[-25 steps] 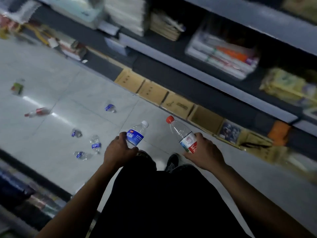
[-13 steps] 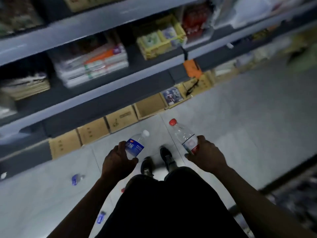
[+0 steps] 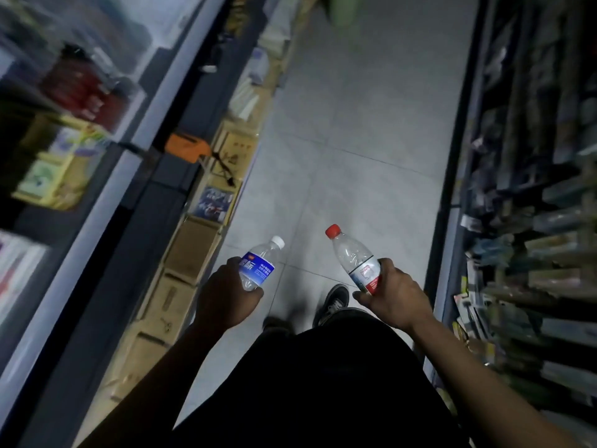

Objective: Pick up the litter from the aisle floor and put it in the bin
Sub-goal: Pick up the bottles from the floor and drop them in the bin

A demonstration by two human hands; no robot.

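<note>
My left hand [image 3: 226, 294] grips a clear plastic bottle with a blue label and white cap [image 3: 262, 260], its cap pointing forward and up. My right hand [image 3: 395, 294] grips a clear bottle with a red cap and a red-and-white label [image 3: 353, 253], also tilted forward. Both hands are held out in front of my waist above the grey tiled aisle floor [image 3: 371, 130]. A blurred pale green object [image 3: 344, 9], possibly a bin, shows at the far end of the aisle.
Shelves of goods line the left side [image 3: 80, 130], with cardboard boxes [image 3: 190, 247] along their base. A dark shelf unit of packaged items [image 3: 533, 221] runs down the right. My shoe [image 3: 334, 302] is on the tiles between them. The view is motion-blurred.
My view has swung to the right, from facing the shelf to looking down the aisle. The litter left on the floor has gone out of sight. Both hands still hold their bottles.
</note>
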